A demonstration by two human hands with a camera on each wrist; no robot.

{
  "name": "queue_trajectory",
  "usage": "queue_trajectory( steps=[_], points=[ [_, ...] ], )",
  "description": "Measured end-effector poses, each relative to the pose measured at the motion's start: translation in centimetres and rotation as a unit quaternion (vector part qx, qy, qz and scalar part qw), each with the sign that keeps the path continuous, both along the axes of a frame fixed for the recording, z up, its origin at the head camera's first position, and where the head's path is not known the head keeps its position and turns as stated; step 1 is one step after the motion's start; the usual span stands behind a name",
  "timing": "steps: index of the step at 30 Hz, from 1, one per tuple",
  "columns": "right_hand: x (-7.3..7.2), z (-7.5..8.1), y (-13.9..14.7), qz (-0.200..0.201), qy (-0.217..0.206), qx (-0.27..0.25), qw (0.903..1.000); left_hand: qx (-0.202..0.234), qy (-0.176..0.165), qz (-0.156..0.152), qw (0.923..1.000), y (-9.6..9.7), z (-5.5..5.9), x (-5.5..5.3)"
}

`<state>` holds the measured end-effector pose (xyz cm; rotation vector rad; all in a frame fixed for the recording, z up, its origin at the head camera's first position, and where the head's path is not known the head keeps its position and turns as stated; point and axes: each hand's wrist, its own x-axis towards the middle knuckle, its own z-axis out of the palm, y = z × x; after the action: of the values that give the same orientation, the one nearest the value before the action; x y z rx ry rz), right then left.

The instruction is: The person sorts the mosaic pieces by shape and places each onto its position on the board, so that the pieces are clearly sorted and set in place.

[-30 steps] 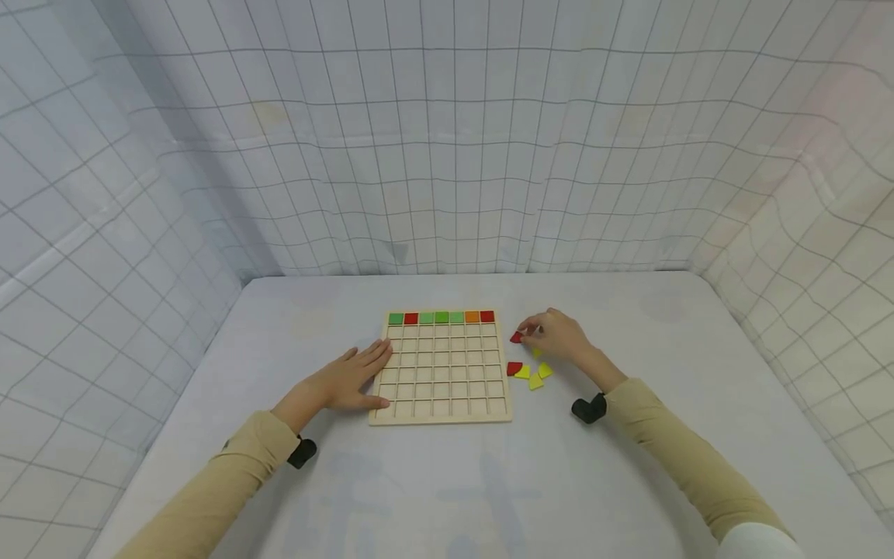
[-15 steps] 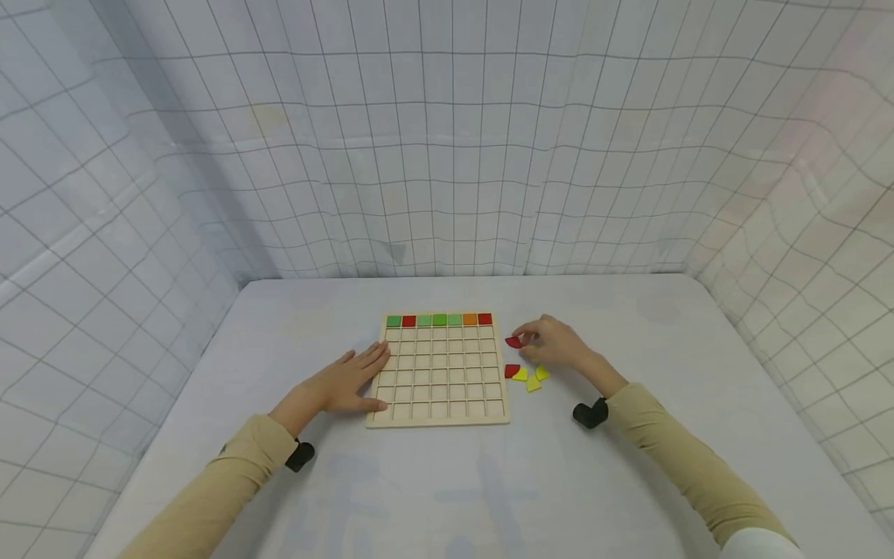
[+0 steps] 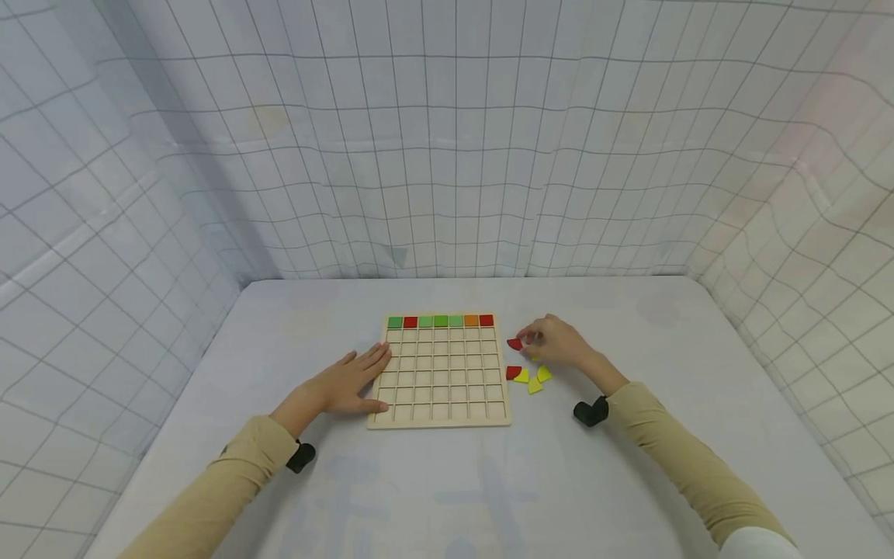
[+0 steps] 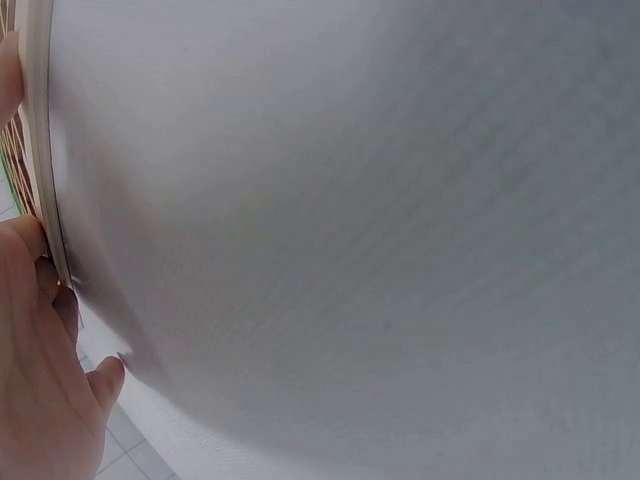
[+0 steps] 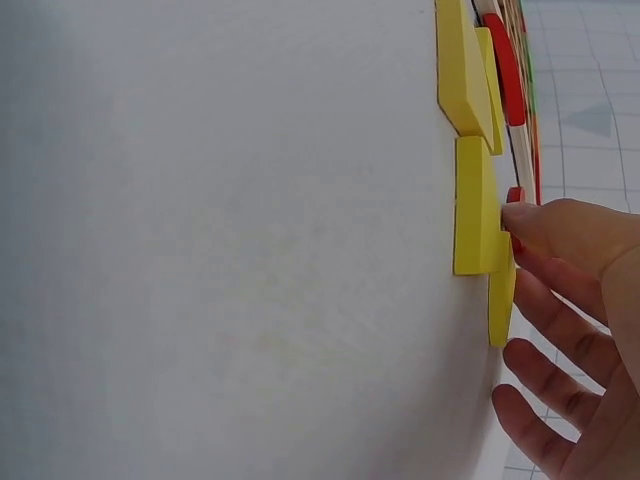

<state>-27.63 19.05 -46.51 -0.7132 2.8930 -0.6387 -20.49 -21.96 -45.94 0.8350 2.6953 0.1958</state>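
A wooden grid board [image 3: 447,363] lies on the table, its far row filled with green, red and orange square tiles [image 3: 441,321]. My left hand [image 3: 349,382] rests on the board's left edge with fingers straight and spread. Right of the board, my right hand [image 3: 556,341] pinches a red fan-shaped piece [image 3: 514,344] between thumb and forefinger, close to the tabletop. The thumb partly covers that red piece [image 5: 516,195] in the right wrist view. Nearer me lie a second red piece [image 3: 513,373] and several yellow pieces [image 3: 535,385]; one yellow piece is partly under the right hand.
A white cloth covers the table [image 3: 433,497]. Grid-patterned white curtains [image 3: 447,155] stand behind it and on both sides. Each wrist carries a black camera mount [image 3: 590,411].
The pinched red piece has turned in my right fingers, its straight side now facing away from me. My left hand has stayed on the board's edge.
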Motion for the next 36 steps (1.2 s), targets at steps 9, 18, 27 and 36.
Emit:
queue_trajectory(
  steps=[9, 18, 27, 36],
  points=[
    [0.0, -0.2, 0.2, -0.016, 0.012, -0.002, 0.9998, -0.007, -0.001, 0.000, 1.0000, 0.0, -0.1, -0.2],
    [0.1, 0.0, -0.1, -0.031, 0.027, -0.008, 0.9991, -0.009, -0.001, -0.005, 0.9999, 0.1, 0.3, -0.1],
    [-0.2, 0.0, -0.7, -0.046, 0.033, -0.001, 0.9984, -0.007, -0.005, -0.003, 1.0000, 0.1, 0.2, -0.1],
    [-0.6, 0.5, -1.3, -0.056, 0.035, -0.004, 0.9978, -0.003, -0.007, -0.003, 1.0000, 0.1, 0.1, -0.1]
  ],
)
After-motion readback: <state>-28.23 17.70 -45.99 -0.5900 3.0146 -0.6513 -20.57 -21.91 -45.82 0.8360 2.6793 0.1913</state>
